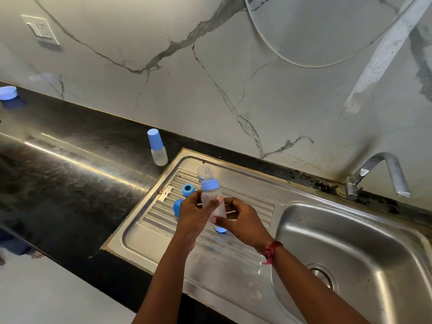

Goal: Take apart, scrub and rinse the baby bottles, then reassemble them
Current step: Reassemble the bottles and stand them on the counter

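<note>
Baby bottle (pixel 208 196) with a blue collar (pixel 210 184) stood upright above the drainboard (pixel 152 237), its body gripped by the left hand (pixel 191 216) and its base pinched by the right hand (pixel 243 220). Fingers hid much of the clear body. A blue cap (pixel 177 206) showed partly behind the left hand; another blue piece (pixel 221 229) peeked from under the right.

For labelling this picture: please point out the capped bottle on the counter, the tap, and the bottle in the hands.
capped bottle (pixel 159 157), head view, clear body.
tap (pixel 398 176), head view, bent spout.
held bottle (pixel 210 184), head view, blue collar.
</note>
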Available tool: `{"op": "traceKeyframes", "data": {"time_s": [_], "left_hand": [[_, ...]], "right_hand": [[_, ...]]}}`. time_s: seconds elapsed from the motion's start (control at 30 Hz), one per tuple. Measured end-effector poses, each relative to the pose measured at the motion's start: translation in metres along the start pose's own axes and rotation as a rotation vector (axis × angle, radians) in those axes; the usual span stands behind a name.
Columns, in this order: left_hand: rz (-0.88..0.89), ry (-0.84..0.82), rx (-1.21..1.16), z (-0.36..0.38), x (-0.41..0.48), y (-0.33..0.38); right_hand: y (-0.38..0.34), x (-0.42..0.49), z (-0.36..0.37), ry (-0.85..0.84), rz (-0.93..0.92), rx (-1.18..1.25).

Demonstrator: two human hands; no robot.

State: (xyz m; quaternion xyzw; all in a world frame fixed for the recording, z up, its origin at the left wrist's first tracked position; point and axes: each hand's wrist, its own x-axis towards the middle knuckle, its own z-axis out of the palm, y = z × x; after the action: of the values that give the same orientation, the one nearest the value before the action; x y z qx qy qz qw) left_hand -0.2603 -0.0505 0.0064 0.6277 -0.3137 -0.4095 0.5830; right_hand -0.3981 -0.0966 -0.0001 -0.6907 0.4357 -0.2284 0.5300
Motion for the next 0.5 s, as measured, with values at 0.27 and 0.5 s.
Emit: {"op": "traceKeyframes", "data": {"time_s": [0.27, 0.5], "left_hand": [[-0.024, 0.079, 0.064, -0.031, 0.007, -0.013], [-0.057, 0.088, 0.077, -0.044, 0.010, -0.018]], "right_hand": [[0.027, 0.011, -0.005, 0.060, -0.026, -0.236], [0.042, 0.028, 0.011, -0.041, -0.016, -0.508]]}}
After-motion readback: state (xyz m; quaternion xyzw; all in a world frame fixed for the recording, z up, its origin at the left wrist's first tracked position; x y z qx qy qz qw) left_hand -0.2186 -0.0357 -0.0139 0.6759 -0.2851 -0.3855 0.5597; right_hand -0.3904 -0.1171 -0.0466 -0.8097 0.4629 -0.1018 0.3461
